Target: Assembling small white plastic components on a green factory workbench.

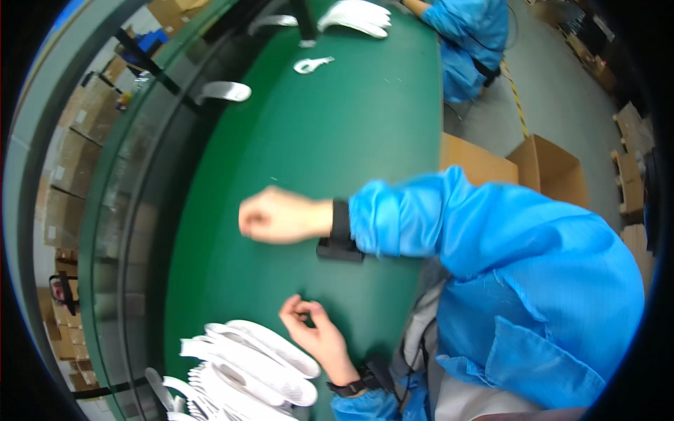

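My right hand point(275, 216) is over the green table, its fingers curled into a fist. It is somewhat blurred, and whatever it may hold is hidden. A black band circles that wrist, and a small black block point(340, 250) shows just below it. Nearer the bottom of the view, my left hand point(317, 335) has its fingers loosely bent, with a gap between thumb and forefinger and nothing between them. Beside it lies a pile of long white curved plastic pieces point(246, 368), some with perforated ends. My left hand appears apart from the pile.
The green table point(337, 126) carries a small white ring-shaped piece point(309, 65), a white curved piece point(226, 91) and a far white stack point(354, 17). A co-worker in a blue sleeve point(467, 35) is at the far end. Open cardboard boxes point(551, 168) stand beside the table.
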